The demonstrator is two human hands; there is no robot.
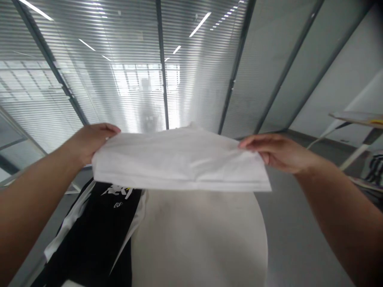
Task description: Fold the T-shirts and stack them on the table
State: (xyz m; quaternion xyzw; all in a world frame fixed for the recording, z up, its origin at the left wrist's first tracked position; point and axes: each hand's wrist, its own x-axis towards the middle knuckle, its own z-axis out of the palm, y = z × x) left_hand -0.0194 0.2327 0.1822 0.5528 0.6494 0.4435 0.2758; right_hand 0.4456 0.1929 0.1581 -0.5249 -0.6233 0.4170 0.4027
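Note:
A white garment [179,163] hangs stretched between my two hands, its lower edge running almost level with a stitched hem line. My left hand [94,141] pinches its upper left corner, and my right hand [271,149] grips the upper right corner between thumb and fingers. Below the cloth is a pale surface with a rounded right edge [200,239]; whether the garment touches it, I cannot tell. A black garment [98,235] with white panels and a white print lies at the left side, partly covered at its top by the white cloth.
Glass partitions with blinds [125,79] and dark frames rise straight ahead. At the right stands a shelf or table [359,119] with white legs, something yellow on its top and a black-and-white striped item below. Grey floor [293,223] shows to the right.

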